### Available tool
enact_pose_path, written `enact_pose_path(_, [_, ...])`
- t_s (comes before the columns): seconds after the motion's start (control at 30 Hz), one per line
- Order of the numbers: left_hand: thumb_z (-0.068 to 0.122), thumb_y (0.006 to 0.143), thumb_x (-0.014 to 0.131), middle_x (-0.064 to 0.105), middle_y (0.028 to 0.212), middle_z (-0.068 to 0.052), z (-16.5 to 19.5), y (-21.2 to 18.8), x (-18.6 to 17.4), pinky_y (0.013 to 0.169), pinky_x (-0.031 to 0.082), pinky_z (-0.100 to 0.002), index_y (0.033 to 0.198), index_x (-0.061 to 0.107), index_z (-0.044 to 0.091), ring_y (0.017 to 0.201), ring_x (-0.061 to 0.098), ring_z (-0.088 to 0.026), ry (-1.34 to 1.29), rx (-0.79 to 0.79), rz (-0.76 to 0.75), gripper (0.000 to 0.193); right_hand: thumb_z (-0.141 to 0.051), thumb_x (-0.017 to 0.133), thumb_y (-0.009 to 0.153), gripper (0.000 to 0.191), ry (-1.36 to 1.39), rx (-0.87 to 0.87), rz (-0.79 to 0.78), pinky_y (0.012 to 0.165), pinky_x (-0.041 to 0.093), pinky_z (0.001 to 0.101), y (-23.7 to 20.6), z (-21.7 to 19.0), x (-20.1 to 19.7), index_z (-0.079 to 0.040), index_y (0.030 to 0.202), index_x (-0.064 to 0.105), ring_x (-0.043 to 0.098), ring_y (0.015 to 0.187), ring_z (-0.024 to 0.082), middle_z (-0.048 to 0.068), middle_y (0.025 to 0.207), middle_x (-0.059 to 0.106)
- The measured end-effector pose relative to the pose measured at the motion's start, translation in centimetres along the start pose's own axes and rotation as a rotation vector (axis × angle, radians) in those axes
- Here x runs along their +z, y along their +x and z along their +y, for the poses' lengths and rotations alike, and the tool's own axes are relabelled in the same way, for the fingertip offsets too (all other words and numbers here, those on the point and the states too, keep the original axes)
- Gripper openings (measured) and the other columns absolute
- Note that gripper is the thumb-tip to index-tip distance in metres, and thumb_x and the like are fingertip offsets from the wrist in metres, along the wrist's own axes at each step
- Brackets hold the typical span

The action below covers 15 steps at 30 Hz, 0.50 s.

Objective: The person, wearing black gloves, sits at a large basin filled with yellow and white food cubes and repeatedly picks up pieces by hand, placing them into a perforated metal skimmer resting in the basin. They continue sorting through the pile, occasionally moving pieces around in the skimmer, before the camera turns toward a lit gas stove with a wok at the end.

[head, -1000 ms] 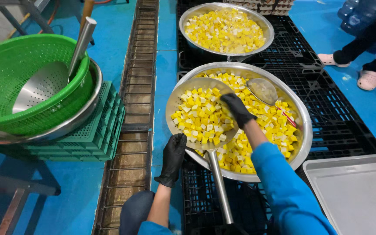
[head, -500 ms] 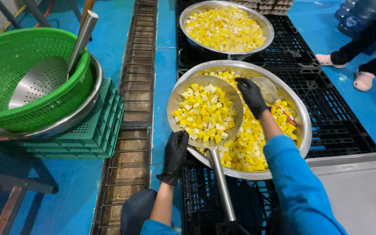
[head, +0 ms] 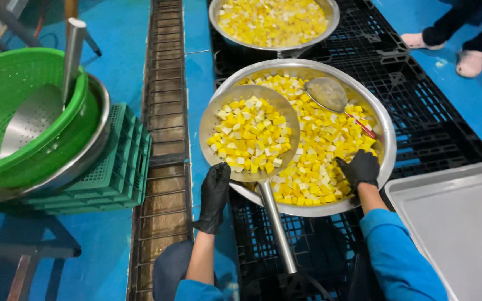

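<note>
Left hand (head: 214, 196): fingers pressed flat on skimmer (head: 249, 134) rim, nothing grasped.
Right hand (head: 359, 169): bowl (head: 386, 139) rim gripped.
Skimmer: filled with cubes (head: 252, 134).

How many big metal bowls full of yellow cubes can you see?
2. One bowl sits right in front of the person, with the gloved right hand at its rim. The other bowl is behind it, cut off at the top edge.

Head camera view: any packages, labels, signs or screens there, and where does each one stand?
None show: only bare metal bowls of yellow cubes, a green colander, a green crate and a grey tray.
</note>
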<state>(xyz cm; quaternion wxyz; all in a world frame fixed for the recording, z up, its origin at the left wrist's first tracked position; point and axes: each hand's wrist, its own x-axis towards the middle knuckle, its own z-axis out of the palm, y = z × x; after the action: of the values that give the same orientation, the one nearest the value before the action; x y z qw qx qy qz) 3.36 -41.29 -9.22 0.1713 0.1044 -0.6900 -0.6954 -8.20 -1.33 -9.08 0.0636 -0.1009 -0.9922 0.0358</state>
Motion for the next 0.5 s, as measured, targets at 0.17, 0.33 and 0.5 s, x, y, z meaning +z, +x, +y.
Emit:
enact_pose_path(0.17, [0.029, 0.098, 0.069, 0.075, 0.104, -0.008, -0.2, -0.2, 1.5, 0.086, 0.052, -0.029, 0.118, 0.07, -0.001, 0.094, 0.064, -0.011, 0.061, -0.02, -0.002, 0.036, -0.07, 0.076, 0.072, 0.084, 0.142, -0.011, 0.097, 0.09, 0.045, 0.0596, 1.2, 1.4, 0.8, 0.003, 0.112, 0.066, 0.062, 0.107, 0.045, 0.029, 0.114, 0.066])
enact_pose_path(0.33, [0.029, 0.098, 0.068, 0.075, 0.107, -0.007, -0.3, -0.8, 2.3, 0.089, 0.052, -0.027, 0.12, 0.068, -0.001, 0.098, 0.066, -0.011, 0.106, 0.08, -0.025, 0.037, -0.072, 0.07, 0.081, 0.082, 0.173, 0.009, -0.071, 0.098, 0.051, 0.053, 2.4, 3.2, 2.2, 0.001, 0.119, 0.068, 0.066, 0.112, 0.043, 0.027, 0.121, 0.07])
enact_pose_path(0.5, [0.028, 0.096, 0.067, 0.076, 0.106, -0.007, 0.2, -1.1, 2.1, 0.083, 0.053, -0.029, 0.122, 0.068, 0.001, 0.094, 0.066, -0.012, 0.159, -0.057, -0.023, 0.037, -0.064, 0.074, 0.078, 0.069, 0.054, -0.033, -0.055, 0.094, 0.052, 0.0522, 2.4, 2.9, 2.3, -0.007, 0.118, 0.071, 0.063, 0.114, 0.043, 0.026, 0.122, 0.067])
